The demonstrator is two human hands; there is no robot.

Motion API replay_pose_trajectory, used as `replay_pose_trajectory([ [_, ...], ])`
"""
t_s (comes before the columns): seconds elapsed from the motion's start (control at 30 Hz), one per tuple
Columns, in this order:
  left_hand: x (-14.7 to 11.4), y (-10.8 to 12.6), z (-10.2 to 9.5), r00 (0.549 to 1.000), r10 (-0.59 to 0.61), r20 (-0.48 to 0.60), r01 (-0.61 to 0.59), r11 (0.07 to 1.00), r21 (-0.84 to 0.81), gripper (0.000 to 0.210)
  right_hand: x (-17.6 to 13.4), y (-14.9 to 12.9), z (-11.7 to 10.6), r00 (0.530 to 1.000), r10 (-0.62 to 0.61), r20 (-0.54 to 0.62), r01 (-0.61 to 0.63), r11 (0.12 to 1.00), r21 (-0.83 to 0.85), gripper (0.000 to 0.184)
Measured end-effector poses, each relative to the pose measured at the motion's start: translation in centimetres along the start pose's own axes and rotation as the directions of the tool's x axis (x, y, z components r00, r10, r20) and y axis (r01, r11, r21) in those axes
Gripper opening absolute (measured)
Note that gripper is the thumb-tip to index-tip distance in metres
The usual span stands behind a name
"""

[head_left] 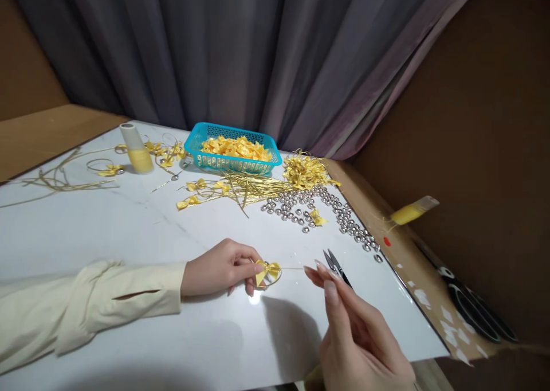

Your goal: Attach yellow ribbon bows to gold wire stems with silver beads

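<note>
My left hand pinches a small yellow ribbon bow just above the white board. A loop of thin gold cord hangs around the bow's lower right side. From the bow a fine thread runs straight to my right hand. The thumb and fingers of that hand are closed around the thread's end, and the exact grip is partly hidden. Small thread snips lie just behind the right fingertips, blades pointing away from me.
A blue basket of yellow bows stands at the back. Gold cords, silver beads and a pile of yellow bows lie before it. Thread spools stand left and lie right. Large black scissors rest beyond the board's right edge.
</note>
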State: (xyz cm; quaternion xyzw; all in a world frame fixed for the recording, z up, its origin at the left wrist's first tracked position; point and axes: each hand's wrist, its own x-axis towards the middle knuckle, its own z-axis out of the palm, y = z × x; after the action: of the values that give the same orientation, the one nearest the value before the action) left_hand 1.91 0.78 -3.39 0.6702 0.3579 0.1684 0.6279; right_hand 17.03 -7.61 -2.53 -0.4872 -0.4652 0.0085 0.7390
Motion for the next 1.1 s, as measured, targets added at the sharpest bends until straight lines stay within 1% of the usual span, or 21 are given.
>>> replay_pose_trajectory([
  [0.07, 0.0, -0.1, 0.1, 1.0, -0.018, -0.003, 0.018, 1.0, -0.011, 0.035, 0.2, 0.1, -0.1, 0.998, -0.055, -0.029, 0.053, 0.996, -0.065, 0.026],
  [0.13, 0.0, -0.1, 0.1, 1.0, -0.026, -0.005, 0.026, 0.999, -0.029, 0.035, 0.6, 0.3, -0.5, 0.996, -0.085, -0.014, 0.085, 0.995, -0.053, 0.028],
  [0.17, 0.1, -0.1, 0.1, 1.0, -0.028, -0.005, 0.027, 0.999, -0.04, 0.035, 0.8, 0.5, -0.8, 0.997, -0.075, 0.015, 0.075, 0.997, -0.017, 0.028],
  [0.2, 0.1, -0.1, 0.1, 1.0, -0.029, -0.008, 0.029, 0.998, -0.05, 0.034, 0.9, 0.6, -1.2, 0.997, -0.04, 0.068, 0.038, 0.999, 0.03, 0.025],
  [0.23, 0.1, -0.1, 0.2, 0.999, -0.031, -0.014, 0.03, 0.998, -0.059, 0.034, 1.0, 0.7, -1.5, 0.989, 0.001, 0.151, -0.013, 0.997, 0.079, 0.021],
  [0.27, 0.1, 0.0, 0.2, 0.999, -0.034, -0.023, 0.033, 0.997, -0.065, 0.034, 1.0, 0.8, -1.8, 0.964, 0.043, 0.262, -0.076, 0.99, 0.115, 0.016],
  [0.33, 0.0, 0.1, 0.4, 0.998, -0.047, -0.044, 0.044, 0.996, -0.076, 0.033, 0.8, 0.8, -2.2, 0.879, 0.152, 0.452, -0.22, 0.97, 0.101, 0.013],
  [0.37, -0.1, 0.2, 0.6, 0.997, -0.051, -0.056, 0.046, 0.995, -0.085, 0.033, 0.5, 0.8, -2.3, 0.834, 0.206, 0.511, -0.274, 0.96, 0.061, 0.012],
  [0.4, -0.2, 0.3, 0.8, 0.996, -0.054, -0.067, 0.047, 0.994, -0.095, 0.033, 0.1, 0.8, -2.3, 0.803, 0.254, 0.539, -0.309, 0.951, 0.011, 0.01],
  [0.43, -0.4, 0.3, 1.0, 0.996, -0.056, -0.076, 0.048, 0.994, -0.102, 0.033, -0.2, 0.7, -2.2, 0.783, 0.286, 0.552, -0.321, 0.947, -0.035, 0.008],
  [0.47, -0.5, 0.3, 1.1, 0.995, -0.057, -0.084, 0.048, 0.993, -0.107, 0.033, -0.6, 0.7, -2.1, 0.775, 0.29, 0.562, -0.308, 0.949, -0.065, 0.009],
  [0.5, -0.7, 0.3, 1.3, 0.994, -0.057, -0.09, 0.047, 0.993, -0.109, 0.033, -0.9, 0.7, -2.0, 0.773, 0.261, 0.578, -0.268, 0.96, -0.075, 0.011],
  [0.57, -0.9, 0.3, 1.6, 0.994, -0.057, -0.094, 0.046, 0.992, -0.113, 0.031, -1.3, 0.7, -1.7, 0.767, 0.152, 0.623, -0.152, 0.987, -0.053, 0.018],
  [0.6, -1.0, 0.3, 1.7, 0.994, -0.056, -0.095, 0.044, 0.992, -0.117, 0.03, -1.3, 0.8, -1.6, 0.755, 0.095, 0.649, -0.096, 0.995, -0.034, 0.022],
  [0.63, -1.1, 0.3, 1.8, 0.994, -0.055, -0.095, 0.043, 0.991, -0.123, 0.029, -1.3, 0.8, -1.6, 0.736, 0.047, 0.676, -0.05, 0.999, -0.015, 0.026],
  [0.7, -1.2, 0.4, 1.8, 0.994, -0.056, -0.094, 0.043, 0.991, -0.128, 0.028, -1.1, 0.8, -1.6, 0.683, -0.023, 0.73, 0.017, 1.0, 0.016, 0.031],
  [0.77, -1.2, 0.5, 1.8, 0.994, -0.056, -0.094, 0.045, 0.991, -0.123, 0.028, -0.9, 0.9, -1.6, 0.632, -0.067, 0.772, 0.054, 0.998, 0.043, 0.033],
  [0.8, -1.2, 0.6, 1.8, 0.994, -0.054, -0.092, 0.042, 0.992, -0.122, 0.027, -0.8, 0.9, -1.5, 0.616, -0.08, 0.784, 0.064, 0.997, 0.051, 0.032],
  [0.87, -1.2, 0.7, 1.8, 0.995, -0.046, -0.085, 0.036, 0.992, -0.121, 0.027, -0.7, 0.9, -1.4, 0.601, -0.084, 0.795, 0.067, 0.996, 0.055, 0.029],
  [0.93, -1.2, 0.8, 1.8, 0.996, -0.039, -0.08, 0.029, 0.993, -0.118, 0.027, -0.6, 0.9, -1.3, 0.599, -0.066, 0.798, 0.049, 0.998, 0.045, 0.024],
  [1.1, -1.3, 0.7, 1.8, 0.996, -0.031, -0.083, 0.021, 0.993, -0.12, 0.03, -0.5, 0.9, -1.4, 0.603, 0.086, 0.793, -0.067, 0.996, -0.057, 0.017],
])
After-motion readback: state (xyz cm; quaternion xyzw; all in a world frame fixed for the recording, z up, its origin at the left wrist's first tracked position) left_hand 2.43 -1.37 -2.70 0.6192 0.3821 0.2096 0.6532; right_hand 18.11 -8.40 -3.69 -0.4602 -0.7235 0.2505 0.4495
